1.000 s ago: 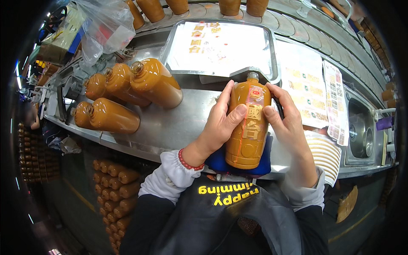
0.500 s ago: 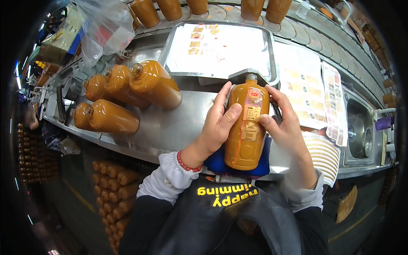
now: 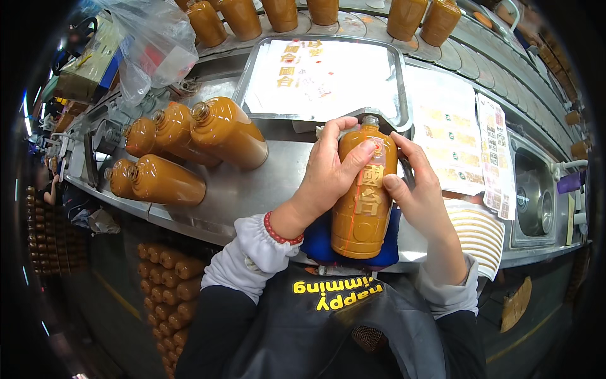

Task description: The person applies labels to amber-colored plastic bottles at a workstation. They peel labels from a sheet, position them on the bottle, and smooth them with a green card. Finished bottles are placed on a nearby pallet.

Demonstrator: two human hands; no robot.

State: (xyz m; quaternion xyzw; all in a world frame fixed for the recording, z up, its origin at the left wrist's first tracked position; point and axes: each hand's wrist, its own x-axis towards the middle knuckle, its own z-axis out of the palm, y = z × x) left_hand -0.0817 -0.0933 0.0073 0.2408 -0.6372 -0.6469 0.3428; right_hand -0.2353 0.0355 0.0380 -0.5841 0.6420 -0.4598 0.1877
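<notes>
A glossy amber-brown bottle (image 3: 360,230) with raised gold characters and a small reddish label high on its front lies tilted back on a blue pad (image 3: 392,237) at the bench's near edge. My left hand (image 3: 322,177) wraps its left side, the thumb pressed over the label below the neck. Along the right side, my right hand (image 3: 418,192) holds it with fingers behind the shoulder and thumb on the front beside the characters. A thin red line of light runs down the bottle. Its back is hidden.
Several similar bottles (image 3: 169,180) stand on the steel bench at left. Behind my hands is a metal tray (image 3: 404,95) with sheets of gold characters. Label sheets (image 3: 442,129) and a sink (image 3: 533,189) are at right; a conveyor (image 3: 353,28) carries bottles along the back.
My left thumb has moved up and right onto the small label, and the left fingers have shifted toward the neck. The bottle sits slightly lower in view. Bottles on the conveyor have moved right.
</notes>
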